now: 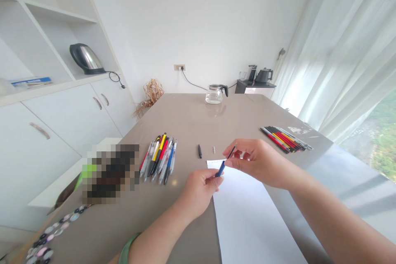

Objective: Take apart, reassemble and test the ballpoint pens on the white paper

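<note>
Pinched in my left hand (196, 194) is a blue pen barrel (220, 168), tilted with its upper end toward the right. My right hand (260, 161) grips a thin dark pen refill (231, 151) just above that end; the fingers hide whether its lower end is inside the barrel. Both hands are over the top of a white sheet of paper (247, 214), which has small writing along its far edge. Just beyond lie a black pen tip section (199, 151) and a tiny clear or silvery piece (213, 149), too small to name.
A bunch of assorted pens (161, 154) lies left of the hands. Several pens or refills (284, 138) are lined up at the right. A glass pot (214, 94) stands at the table's far edge. A blurred dark object (113, 173) and a bead string (49, 237) are at left.
</note>
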`<state>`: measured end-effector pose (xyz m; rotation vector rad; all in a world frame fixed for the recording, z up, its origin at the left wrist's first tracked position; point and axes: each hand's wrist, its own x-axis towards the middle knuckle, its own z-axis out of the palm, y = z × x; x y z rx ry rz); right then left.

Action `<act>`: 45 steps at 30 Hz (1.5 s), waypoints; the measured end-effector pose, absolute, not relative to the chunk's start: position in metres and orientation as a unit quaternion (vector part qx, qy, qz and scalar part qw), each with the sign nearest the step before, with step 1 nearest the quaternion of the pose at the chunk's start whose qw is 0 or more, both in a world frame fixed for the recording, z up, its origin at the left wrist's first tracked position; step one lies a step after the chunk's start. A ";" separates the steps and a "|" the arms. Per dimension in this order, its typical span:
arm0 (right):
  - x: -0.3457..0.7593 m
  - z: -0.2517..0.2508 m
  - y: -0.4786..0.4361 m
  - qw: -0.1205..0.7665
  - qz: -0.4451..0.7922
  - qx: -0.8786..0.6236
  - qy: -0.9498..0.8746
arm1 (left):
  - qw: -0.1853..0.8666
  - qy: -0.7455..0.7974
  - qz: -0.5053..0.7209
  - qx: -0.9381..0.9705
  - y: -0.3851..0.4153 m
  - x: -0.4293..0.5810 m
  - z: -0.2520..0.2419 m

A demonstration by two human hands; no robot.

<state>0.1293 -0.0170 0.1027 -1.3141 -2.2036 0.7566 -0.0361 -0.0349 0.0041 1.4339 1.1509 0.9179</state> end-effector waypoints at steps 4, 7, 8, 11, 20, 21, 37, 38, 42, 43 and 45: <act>0.136 0.104 -0.012 0.221 0.280 -0.478 -0.802 | 0.542 0.487 0.390 0.563 -0.035 -0.036 0.010; 0.144 0.099 -0.003 0.209 0.270 -0.500 -0.796 | 0.542 0.501 0.416 0.531 -0.033 -0.037 0.013; 0.145 0.095 0.001 0.207 0.261 -0.508 -0.794 | 0.534 0.506 0.428 0.525 -0.032 -0.037 0.014; 0.148 0.080 0.016 0.201 0.245 -0.531 -0.786 | 0.517 0.510 0.451 0.519 -0.030 -0.039 0.013; 0.122 0.037 0.074 0.017 0.156 -0.599 -0.785 | 0.511 0.519 0.454 0.514 -0.029 -0.043 0.014; 0.116 0.035 0.080 0.008 0.145 -0.602 -0.785 | 0.511 0.517 0.453 0.517 -0.030 -0.043 0.015; 0.079 0.028 0.108 -0.089 0.080 -0.578 -0.807 | 0.530 0.482 0.449 0.534 -0.034 -0.039 0.013; 0.080 0.029 0.107 -0.083 0.084 -0.578 -0.808 | 0.531 0.482 0.449 0.533 -0.034 -0.039 0.013; 0.088 0.031 0.102 -0.042 0.097 -0.582 -0.807 | 0.536 0.481 0.443 0.535 -0.035 -0.039 0.013; 0.091 0.033 0.101 -0.027 0.099 -0.583 -0.806 | 0.537 0.480 0.441 0.536 -0.035 -0.039 0.013; 0.101 0.040 0.098 0.012 0.101 -0.586 -0.804 | 0.538 0.477 0.438 0.540 -0.035 -0.039 0.011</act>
